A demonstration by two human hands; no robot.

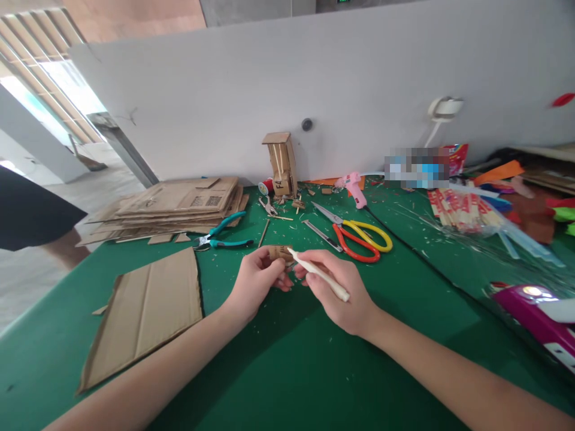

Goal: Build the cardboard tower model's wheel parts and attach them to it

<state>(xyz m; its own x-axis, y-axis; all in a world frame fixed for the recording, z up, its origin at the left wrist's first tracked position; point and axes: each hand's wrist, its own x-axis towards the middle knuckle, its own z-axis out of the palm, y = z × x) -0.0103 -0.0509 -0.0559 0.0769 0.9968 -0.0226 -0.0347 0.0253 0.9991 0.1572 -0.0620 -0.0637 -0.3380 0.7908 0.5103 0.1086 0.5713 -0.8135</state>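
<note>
My left hand (258, 278) is closed round a small cardboard piece (281, 253), held just above the green table (287, 371). My right hand (341, 287) grips a cream-handled tool (321, 275) like a pen, its tip touching the cardboard piece. Both hands meet at the middle of the table. Beyond them lie yellow and orange scissors (359, 238) and teal pliers (222, 236).
A flat cardboard sheet (146, 314) lies at the left, a stack of cardboard (179, 203) behind it. A small cardboard model (281, 164) stands by the grey wall, a pink glue gun (354, 188) beside it. Bundled wooden sticks (462, 209) and a purple object (534, 314) crowd the right.
</note>
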